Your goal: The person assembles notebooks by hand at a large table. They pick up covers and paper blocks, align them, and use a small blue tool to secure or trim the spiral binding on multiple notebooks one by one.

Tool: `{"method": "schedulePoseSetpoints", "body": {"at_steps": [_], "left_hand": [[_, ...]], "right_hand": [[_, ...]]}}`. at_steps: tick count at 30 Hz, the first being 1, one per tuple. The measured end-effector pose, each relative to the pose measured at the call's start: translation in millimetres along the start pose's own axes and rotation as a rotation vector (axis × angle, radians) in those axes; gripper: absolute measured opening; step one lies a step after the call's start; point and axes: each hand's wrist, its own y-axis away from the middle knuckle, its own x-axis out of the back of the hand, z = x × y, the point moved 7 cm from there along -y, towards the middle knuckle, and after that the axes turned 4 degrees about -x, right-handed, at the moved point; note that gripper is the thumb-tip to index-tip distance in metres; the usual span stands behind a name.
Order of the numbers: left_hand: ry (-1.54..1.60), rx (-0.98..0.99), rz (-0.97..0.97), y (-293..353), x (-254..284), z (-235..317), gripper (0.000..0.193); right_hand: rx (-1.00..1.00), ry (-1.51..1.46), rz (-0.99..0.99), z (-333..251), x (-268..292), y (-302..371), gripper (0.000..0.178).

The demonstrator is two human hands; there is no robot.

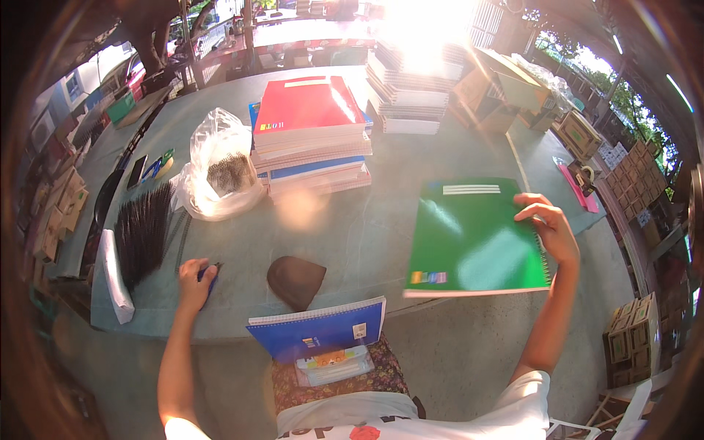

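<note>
My right hand (pixel 546 224) grips the right edge of a green spiral notebook (pixel 469 235), its thumb and fingers over the coil side, held above the right part of the table. My left hand (pixel 194 284) rests by the table's near left edge, closed round a small blue-handled tool (pixel 212 279) with a dark tip; its exact kind is unclear. A blue notebook (pixel 319 330) leans upright at the table's near edge, by my lap. Just beyond it lies a brown rounded flat piece (pixel 296 282). Left of my left hand is a bundle of black wire coils (pixel 143 231).
A clear plastic bag (pixel 220 172) with dark bits stands beside a notebook stack topped in red (pixel 312 106). Further back rises a tall white-edged stack (pixel 411 95). Cardboard boxes (pixel 499 88) sit back right. A white roll (pixel 117 279) lies far left; a wipes pack (pixel 334 364) is on my lap.
</note>
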Motion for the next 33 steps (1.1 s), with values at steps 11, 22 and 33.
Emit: {"method": "schedulePoseSetpoints", "body": {"at_steps": [11, 22, 33], "left_hand": [[-0.204, 0.272, 0.140, 4, 15, -118, 0.018], [0.855, 0.632, 0.209, 17, 43, -83, 0.012], [0.788, 0.646, 0.280, 39, 39, -113, 0.015]], "right_hand": [[-0.767, 0.130, 0.340, 255, -104, 38, 0.036], [-0.774, -0.147, 0.849, 265, -97, 56, 0.020], [-0.720, 0.465, 0.399, 244, -105, 24, 0.028]]}}
